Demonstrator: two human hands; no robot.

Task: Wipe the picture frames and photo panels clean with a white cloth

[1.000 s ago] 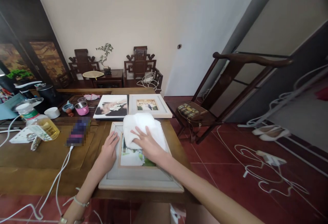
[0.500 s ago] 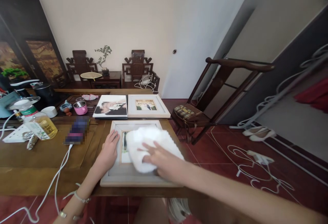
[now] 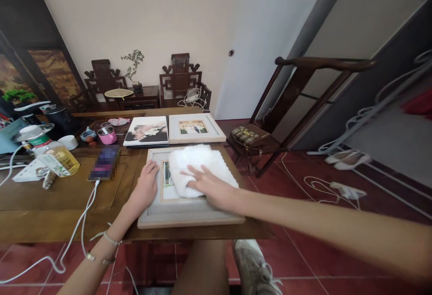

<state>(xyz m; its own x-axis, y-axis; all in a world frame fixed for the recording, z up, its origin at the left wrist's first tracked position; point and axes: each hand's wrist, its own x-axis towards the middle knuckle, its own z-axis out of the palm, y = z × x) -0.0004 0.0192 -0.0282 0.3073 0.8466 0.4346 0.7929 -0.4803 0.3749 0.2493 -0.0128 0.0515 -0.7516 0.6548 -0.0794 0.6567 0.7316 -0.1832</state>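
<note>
A pale picture frame (image 3: 189,218) lies flat near the front edge of the wooden table. My left hand (image 3: 148,182) grips its left side, fingers resting on the top face of the rim. On the frame's right and middle part lies a fluffy white cloth (image 3: 209,158), which covers much of the picture inside. My right hand (image 3: 211,185) is on this cloth, pressing it against the frame with its fingers somewhat apart. A strip of the picture (image 3: 167,180) shows at the cloth's left edge.
Behind lie a second framed photo (image 3: 216,128) and a photo panel (image 3: 135,137). To the left are a phone (image 3: 104,164) on a white cable, an oil-coloured bottle (image 3: 64,162), a pink cup (image 3: 108,136) and a power strip (image 3: 27,171). A wooden chair (image 3: 290,106) stands at right.
My view has tilted down, so the table's things sit higher. My right hand and the cloth have shifted slightly towards the back of the frame. My left hand keeps its place on the rim.
</note>
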